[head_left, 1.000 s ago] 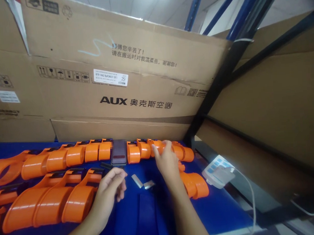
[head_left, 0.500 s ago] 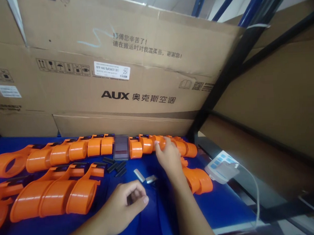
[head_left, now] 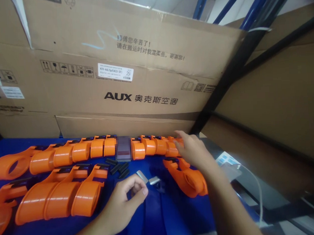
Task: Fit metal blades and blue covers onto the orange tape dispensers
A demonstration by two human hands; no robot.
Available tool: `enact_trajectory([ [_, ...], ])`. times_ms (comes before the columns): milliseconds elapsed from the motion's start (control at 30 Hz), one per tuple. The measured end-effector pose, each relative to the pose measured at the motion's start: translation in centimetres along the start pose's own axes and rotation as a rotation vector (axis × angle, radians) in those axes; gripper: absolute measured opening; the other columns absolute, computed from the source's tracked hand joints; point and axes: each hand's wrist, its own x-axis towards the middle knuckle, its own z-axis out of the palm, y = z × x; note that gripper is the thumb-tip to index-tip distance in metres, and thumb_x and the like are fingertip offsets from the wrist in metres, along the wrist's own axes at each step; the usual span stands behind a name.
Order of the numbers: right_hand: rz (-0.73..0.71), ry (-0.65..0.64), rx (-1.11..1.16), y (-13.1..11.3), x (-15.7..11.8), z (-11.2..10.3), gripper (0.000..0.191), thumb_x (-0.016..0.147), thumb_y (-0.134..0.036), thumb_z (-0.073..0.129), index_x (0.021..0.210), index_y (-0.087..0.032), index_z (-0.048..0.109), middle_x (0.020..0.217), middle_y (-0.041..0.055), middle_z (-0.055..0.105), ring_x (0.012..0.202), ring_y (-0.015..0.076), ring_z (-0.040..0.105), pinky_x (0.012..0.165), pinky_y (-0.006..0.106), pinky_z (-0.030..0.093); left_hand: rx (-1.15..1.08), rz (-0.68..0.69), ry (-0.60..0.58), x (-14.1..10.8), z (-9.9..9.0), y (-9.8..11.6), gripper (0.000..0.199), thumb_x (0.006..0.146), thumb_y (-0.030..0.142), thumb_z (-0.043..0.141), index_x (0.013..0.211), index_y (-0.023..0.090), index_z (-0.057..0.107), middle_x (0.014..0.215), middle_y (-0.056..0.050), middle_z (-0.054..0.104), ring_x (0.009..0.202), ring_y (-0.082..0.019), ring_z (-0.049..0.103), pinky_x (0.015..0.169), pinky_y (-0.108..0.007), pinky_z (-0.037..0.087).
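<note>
My right hand [head_left: 194, 149] reaches over the right end of the back row of orange plastic tape dispensers [head_left: 149, 146]. Its fingers are stretched forward and apart, touching or just above the last ones, which they partly cover. Below its wrist, more orange dispensers [head_left: 192, 180] lie in an overlapping bunch. My left hand [head_left: 131, 199] is held low in front, with fingers curled and thumb near the index tip; nothing shows in it. Just beyond it are two small shiny metal plates [head_left: 154, 180] and several short black tubes [head_left: 120, 168].
Another row of orange dispensers [head_left: 62, 194] lies front left on the blue table surface [head_left: 175, 214]. A blurred dark rectangle [head_left: 123, 148] stands amid the back row. Behind is a large cardboard box [head_left: 149, 79]. A black post [head_left: 218, 82] and a white device with a cable [head_left: 229, 162] are at right.
My right hand has moved right along the back row, uncovering dispensers there. My left hand keeps its curled shape. The view has shifted slightly.
</note>
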Motion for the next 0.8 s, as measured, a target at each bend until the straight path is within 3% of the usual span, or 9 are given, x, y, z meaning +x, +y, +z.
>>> enact_trajectory([
  [100,-0.176,-0.223,-0.091,2.6,2.3,-0.8,0.065,0.096,-0.033,0.058,0.159,-0.022,0.046,0.147,0.0198,0.062,0.133,0.0396,0.057,0.106,0.049,0.043,0.000,-0.014,-0.021,0.0,-0.1,-0.4,0.026,0.101,0.045,0.061,0.090,0.021,0.063,0.077,0.002,0.055,0.075,-0.017,0.051,0.074,-0.030,0.041],
  [333,-0.247,-0.385,-0.103,4.4,4.3,2.4,0.091,0.070,-0.044,0.085,0.154,-0.030,0.054,0.158,0.0130,0.055,0.141,0.0447,0.046,0.113,0.056,0.034,-0.030,-0.039,-0.052,0.7,-0.7,-1.9,0.029,0.101,0.051,0.061,0.094,0.022,0.062,0.074,0.003,0.055,0.072,-0.018,0.053,0.071,-0.031,0.042],
  [433,-0.263,-0.399,-0.096,4.4,4.0,3.4,0.088,0.073,-0.046,0.082,0.155,-0.032,0.054,0.160,0.0131,0.053,0.140,0.0458,0.044,0.113,0.059,0.031,-0.058,-0.055,-0.058,0.8,-0.8,-2.3,0.029,0.100,0.052,0.062,0.095,0.023,0.062,0.074,0.003,0.056,0.071,-0.018,0.054,0.070,-0.031,0.044],
  [533,-0.294,-0.393,-0.082,4.3,3.7,3.2,0.083,0.077,-0.046,0.080,0.154,-0.029,0.055,0.154,0.0144,0.059,0.138,0.0421,0.047,0.113,0.053,0.031,-0.058,-0.074,-0.066,1.0,-0.9,-2.5,0.030,0.099,0.053,0.063,0.094,0.023,0.063,0.073,0.003,0.055,0.070,-0.018,0.055,0.070,-0.031,0.044],
  [633,-0.316,-0.357,-0.073,4.2,3.4,2.2,0.082,0.078,-0.045,0.081,0.153,-0.025,0.056,0.144,0.0167,0.065,0.133,0.0390,0.051,0.112,0.048,0.032,-0.058,-0.085,-0.065,1.0,-0.9,-2.4,0.031,0.098,0.053,0.065,0.092,0.022,0.064,0.072,0.002,0.057,0.070,-0.018,0.056,0.071,-0.031,0.045],
  [800,-0.341,-0.234,-0.058,4.1,3.0,-1.0,0.073,0.083,-0.038,0.077,0.151,-0.022,0.057,0.141,0.0162,0.067,0.130,0.0369,0.053,0.111,0.049,0.034,-0.076,-0.082,-0.016,0.8,-1.0,-2.0,0.032,0.097,0.053,0.065,0.089,0.022,0.068,0.071,0.002,0.060,0.069,-0.018,0.056,0.068,-0.029,0.044],
])
